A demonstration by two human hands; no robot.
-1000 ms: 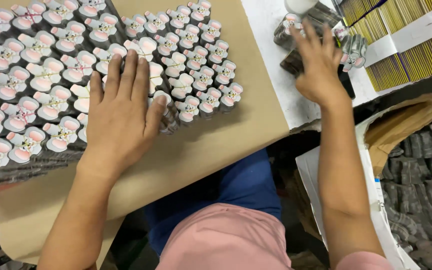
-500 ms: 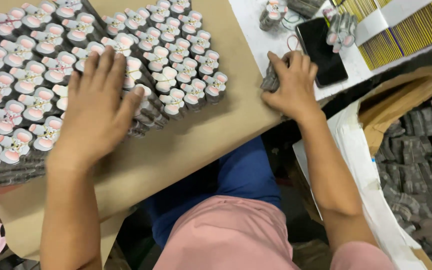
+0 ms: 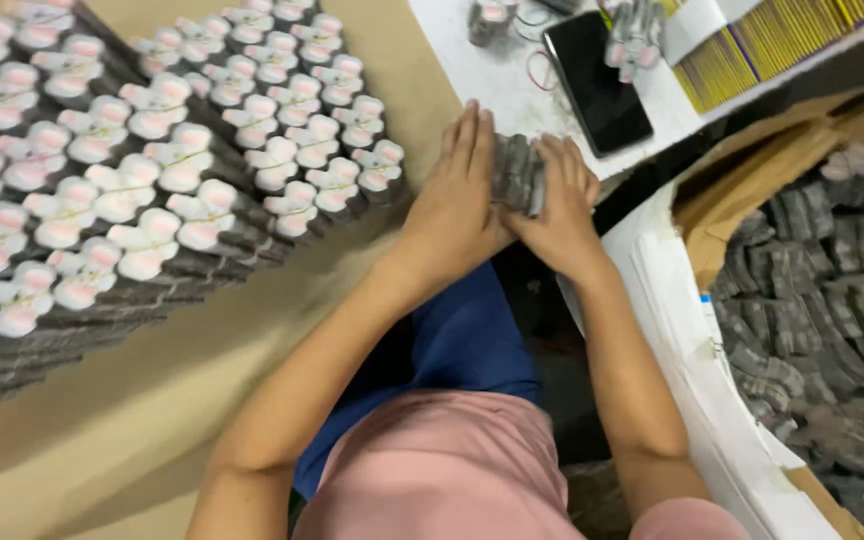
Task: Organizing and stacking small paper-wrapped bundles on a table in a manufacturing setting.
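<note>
Stack: small grey stack (image 3: 518, 172) pressed between both hands, upper centre of the frame, at the table (image 3: 472, 70) edge.
Left hand (image 3: 452, 205): fingers straight, flat against the stack's left side.
Right hand (image 3: 562, 205): grip curled around its right side.
Left: rows of pink-topped bundles (image 3: 152, 190) on brown cardboard (image 3: 132, 400).
Above: black phone (image 3: 597, 80).
Right: box of grey pieces (image 3: 822, 300).

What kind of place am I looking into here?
Probably a small packing or assembly workshop: rows of identical pink-and-white pieces stacked on a cardboard sheet, a carton of grey bundles, and both hands squaring a grey stack.
</note>
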